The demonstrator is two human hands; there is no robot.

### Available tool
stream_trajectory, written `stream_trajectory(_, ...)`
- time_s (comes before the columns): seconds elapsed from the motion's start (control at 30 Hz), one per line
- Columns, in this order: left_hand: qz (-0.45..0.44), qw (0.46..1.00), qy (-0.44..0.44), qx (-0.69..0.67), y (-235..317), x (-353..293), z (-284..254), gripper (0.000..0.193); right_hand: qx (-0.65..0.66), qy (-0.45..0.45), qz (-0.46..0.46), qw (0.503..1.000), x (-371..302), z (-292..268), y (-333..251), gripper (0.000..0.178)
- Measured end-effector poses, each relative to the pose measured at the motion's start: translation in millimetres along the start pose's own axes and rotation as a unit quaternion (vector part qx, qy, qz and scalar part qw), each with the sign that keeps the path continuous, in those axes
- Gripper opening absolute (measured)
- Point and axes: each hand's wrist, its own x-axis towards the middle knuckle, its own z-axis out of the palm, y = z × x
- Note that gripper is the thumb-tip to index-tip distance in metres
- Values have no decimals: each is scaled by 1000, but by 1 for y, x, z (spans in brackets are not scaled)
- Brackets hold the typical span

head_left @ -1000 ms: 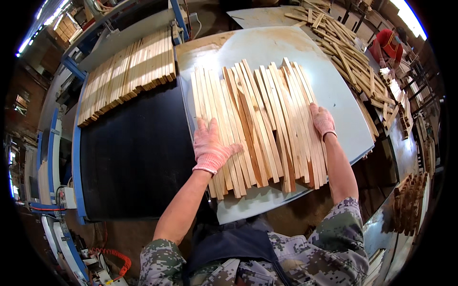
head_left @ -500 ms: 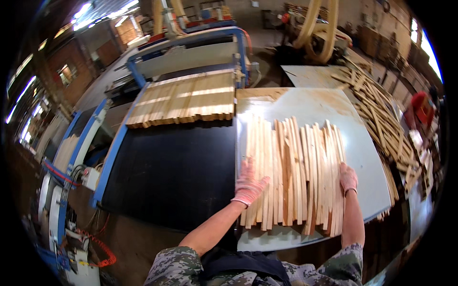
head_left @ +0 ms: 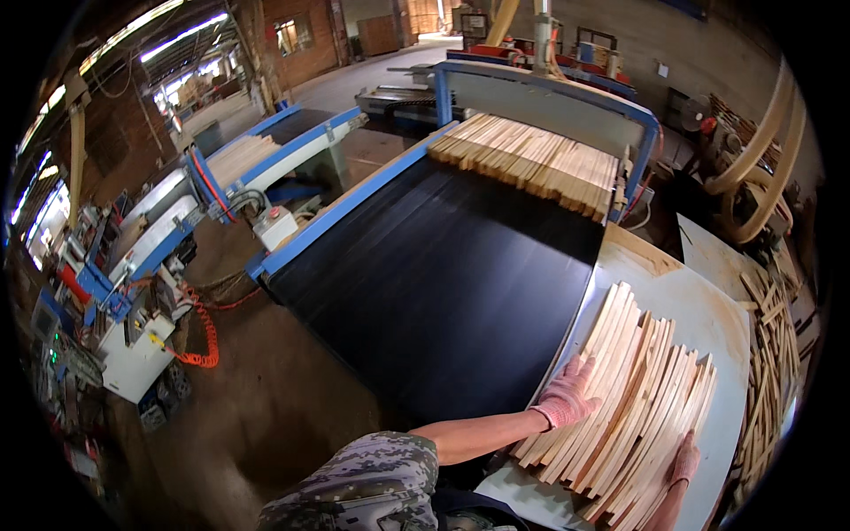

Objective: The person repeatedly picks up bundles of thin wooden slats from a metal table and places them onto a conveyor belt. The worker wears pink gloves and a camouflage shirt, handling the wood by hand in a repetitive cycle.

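Note:
A row of pale wooden strips lies side by side on a light grey tabletop, their ends uneven. My left hand, in a pink knit glove, rests on the left side of the row with its fingers spread. Against the right edge of the row lies my right hand, similarly gloved, its fingers stretched along the outermost strip. To the left runs a wide black conveyor belt. At its far end another row of wooden strips reaches under a blue-framed gantry.
A heap of loose strips lies beyond the table's right side. Left of the belt stands a blue and white machine with a control box and a coiled orange hose. Thick beige ducts hang at the far right.
My view has swung to the left, so the table and hands appear farther right. The strips on the belt have moved away, under the gantry. Both hands stay at the row's sides.

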Motion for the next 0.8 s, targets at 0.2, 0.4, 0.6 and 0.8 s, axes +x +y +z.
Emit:
stream_trajectory(0.2,32,999,21,15,-16,-10,-21,109,-18,-1,-11,1000,-16,8,11,83)
stream_trajectory(0.4,66,993,99,23,-132,-16,-96,108,-20,-35,-52,998,-144,48,-132,66)
stream_trajectory(0.6,72,985,148,45,-251,-28,-231,103,17,-104,-82,991,-235,132,-228,57)
stream_trajectory(0.8,46,959,227,162,-409,-22,-384,95,134,-240,-122,954,-360,248,-382,43)
